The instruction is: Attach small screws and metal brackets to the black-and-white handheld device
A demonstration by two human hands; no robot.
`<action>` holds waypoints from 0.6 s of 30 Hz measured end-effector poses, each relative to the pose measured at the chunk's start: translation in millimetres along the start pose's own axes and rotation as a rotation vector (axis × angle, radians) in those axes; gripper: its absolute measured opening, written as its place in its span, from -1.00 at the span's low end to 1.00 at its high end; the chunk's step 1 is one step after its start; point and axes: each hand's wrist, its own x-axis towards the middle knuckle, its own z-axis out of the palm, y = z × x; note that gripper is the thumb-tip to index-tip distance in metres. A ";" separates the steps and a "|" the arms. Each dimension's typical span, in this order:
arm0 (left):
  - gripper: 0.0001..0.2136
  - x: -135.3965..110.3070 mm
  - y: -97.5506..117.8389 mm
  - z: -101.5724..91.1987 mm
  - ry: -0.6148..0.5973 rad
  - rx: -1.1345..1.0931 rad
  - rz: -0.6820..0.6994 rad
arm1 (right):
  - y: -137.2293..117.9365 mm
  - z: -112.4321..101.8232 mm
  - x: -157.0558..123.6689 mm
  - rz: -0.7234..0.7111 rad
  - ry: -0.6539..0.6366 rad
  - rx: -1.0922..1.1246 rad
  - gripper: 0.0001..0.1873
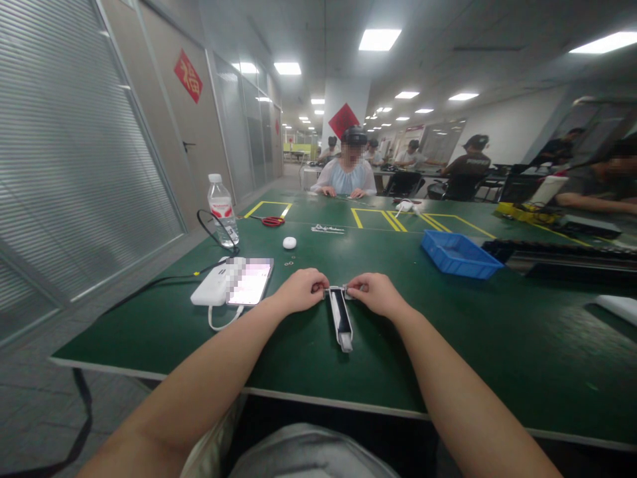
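Observation:
A narrow white device with a black strip down its middle [342, 317] lies lengthwise on the green table, its near end pointing toward me. At its far end, a thin metallic crosspiece [337, 288] runs between my two hands. My left hand [303, 290] has its fingers pinched on the left end of this crosspiece. On the opposite side, my right hand [375, 293] is closed with thumb and fingertips at the right end. Fingers partly hide both ends, so any small part within them is unclear. Several tiny rings [289, 263] lie beyond my left hand.
Left are a white power bank [212, 285], a phone [252, 282] and a water bottle [222, 212]. Farther back are a white earbud case [289, 243], red-handled scissors [273, 221] and small metallic strips [327, 229]. A blue tray [460, 255] stands right. A person [348, 169] sits opposite.

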 end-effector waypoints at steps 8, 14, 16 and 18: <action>-0.83 0.0 0.4 -0.2 -0.003 -0.002 -0.007 | -1.1 -0.4 0.3 0.045 0.013 0.019 -0.86; -0.83 -0.3 0.0 0.0 -0.002 0.000 -0.006 | -0.4 0.3 1.2 0.056 0.010 0.029 -0.83; -0.83 -0.3 -0.2 0.0 0.000 0.001 -0.001 | -0.7 0.1 1.2 0.057 0.001 0.042 -0.82; -0.83 -0.2 -0.4 0.1 -0.003 0.004 0.000 | -1.4 -0.4 1.0 0.040 -0.014 0.049 -0.80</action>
